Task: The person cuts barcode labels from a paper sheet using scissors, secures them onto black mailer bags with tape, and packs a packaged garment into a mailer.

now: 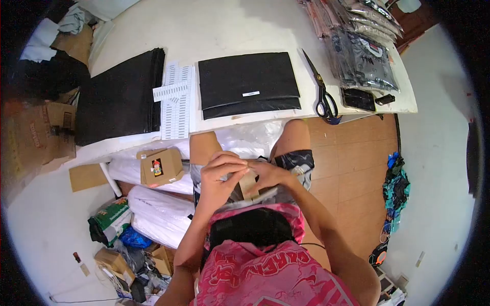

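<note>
Over my lap, my left hand (pixel 218 177) is closed, thumb and fingertips pinched together at the top edge of a tan, tape-like band (pixel 249 184). My right hand (pixel 270 175) is wrapped round the other side of this band, its fingers partly hidden. The band looks like part of a roll, but I cannot make out its full shape. On the table edge in front lies a folded black plastic bag (pixel 247 76) with a small white label (pixel 251 94). Left of it are sheets of printed labels (pixel 176 115) and a stack of black bags (pixel 120 97).
Black-handled scissors (pixel 321 92) and a black phone-like object (pixel 359 99) lie at the table's (pixel 204 25) right. Clear-bagged garments (pixel 365 58) are piled behind. Below are a small cardboard box (pixel 161 167), white wrapped rolls (pixel 158 214) and a larger carton (pixel 38 135).
</note>
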`<state>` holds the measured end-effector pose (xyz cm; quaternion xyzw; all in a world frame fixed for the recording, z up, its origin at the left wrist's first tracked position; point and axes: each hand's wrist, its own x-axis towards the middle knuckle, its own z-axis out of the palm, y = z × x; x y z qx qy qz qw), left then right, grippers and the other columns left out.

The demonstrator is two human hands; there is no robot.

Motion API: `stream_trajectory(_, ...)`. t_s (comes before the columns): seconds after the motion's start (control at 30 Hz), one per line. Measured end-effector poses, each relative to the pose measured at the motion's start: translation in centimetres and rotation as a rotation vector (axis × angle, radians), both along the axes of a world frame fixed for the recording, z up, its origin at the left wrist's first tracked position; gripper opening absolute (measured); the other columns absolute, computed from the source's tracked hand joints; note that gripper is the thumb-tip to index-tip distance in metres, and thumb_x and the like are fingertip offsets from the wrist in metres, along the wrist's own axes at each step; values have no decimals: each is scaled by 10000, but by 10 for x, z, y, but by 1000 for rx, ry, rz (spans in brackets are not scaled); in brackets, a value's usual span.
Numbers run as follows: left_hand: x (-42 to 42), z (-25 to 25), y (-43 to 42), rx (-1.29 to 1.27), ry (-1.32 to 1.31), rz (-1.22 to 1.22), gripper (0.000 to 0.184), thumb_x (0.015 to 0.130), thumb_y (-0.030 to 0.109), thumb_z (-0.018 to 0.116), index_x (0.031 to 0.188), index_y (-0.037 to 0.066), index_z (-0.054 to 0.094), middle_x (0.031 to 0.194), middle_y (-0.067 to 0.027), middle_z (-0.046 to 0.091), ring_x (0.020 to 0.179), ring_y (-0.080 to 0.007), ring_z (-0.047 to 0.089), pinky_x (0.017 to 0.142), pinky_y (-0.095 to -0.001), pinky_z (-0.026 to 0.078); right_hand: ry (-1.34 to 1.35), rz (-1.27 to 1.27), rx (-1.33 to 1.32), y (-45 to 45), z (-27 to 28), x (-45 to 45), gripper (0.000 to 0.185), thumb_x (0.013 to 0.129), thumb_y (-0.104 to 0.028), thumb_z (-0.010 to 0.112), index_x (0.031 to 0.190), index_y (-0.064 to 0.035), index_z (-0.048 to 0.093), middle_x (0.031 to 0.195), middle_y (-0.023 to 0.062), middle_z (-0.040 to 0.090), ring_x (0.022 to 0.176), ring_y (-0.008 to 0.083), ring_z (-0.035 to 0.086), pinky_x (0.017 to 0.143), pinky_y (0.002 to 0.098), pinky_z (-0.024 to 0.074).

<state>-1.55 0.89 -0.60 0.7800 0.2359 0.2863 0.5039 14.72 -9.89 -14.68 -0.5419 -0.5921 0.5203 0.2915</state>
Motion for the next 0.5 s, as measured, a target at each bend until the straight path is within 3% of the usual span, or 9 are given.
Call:
stream_trajectory(0.07,4,-14,9,-9,-6,-16,152,697,-78,737,831,-8,719,902,-102,688,876,-218,638,776,-313,502,-24,-69,-132,-9,-8,-4,914,589,-501,832,1281,-4,502,1214,227,583,1144,331,553,986,367,419)
stream_trajectory(0.17,7,-19,17,-179,53,165,81,752,-21,721,830,-11,704,848,-105,696,846,-194,645,776,-294,496,29,-171,-374,-1,39,-5,911,603,-530,819,1273,2,506,1191,247,588,1119,338,568,975,376,428)
stream_trajectory(0.2,7,-25,20,-192,63,152,81,752,-21,721,830,-11,704,848,-105,696,846,-194,645,776,-294,496,-71,-288,-162,-8,22,-12,862,634,-485,817,1274,-1,504,1166,250,602,1084,349,589,955,386,443)
stream_trajectory(0.27,13,-38,38,-271,53,223,75,756,-10,726,825,-21,699,842,-106,700,823,-181,653,777,-284,497,-133,-392,127,-14,50,-8,697,696,-366,799,1227,9,547,1134,243,617,1057,364,598,942,401,452)
stream_trajectory(0.33,19,-37,50,-173,55,207,83,750,-5,732,823,-20,696,838,-109,702,810,-196,664,758,-283,504,-117,-488,61,-20,80,19,446,767,-189,731,1135,26,600,1105,232,620,1053,383,589,942,400,453)
stream_trajectory(0.4,27,-35,59,-83,85,58,88,744,1,738,821,-10,696,843,-105,702,796,-209,668,742,-288,510,-545,-876,446,-32,75,60,278,806,-77,649,1065,22,631,1060,221,622,1021,368,599,900,404,466)
stream_trajectory(0.43,29,-41,63,-117,67,28,79,741,26,748,805,9,705,857,-92,707,795,-211,673,733,-282,510,-594,-1076,633,-22,92,88,259,818,-19,598,1074,3,630,1030,216,619,984,362,603,850,406,473)
stream_trajectory(0.5,35,-45,67,-83,99,18,78,742,43,752,803,16,711,865,-86,709,795,-202,674,730,-276,508,-809,-1276,510,-12,112,131,276,817,-31,604,1092,-1,625,1009,221,616,943,375,602,816,422,473)
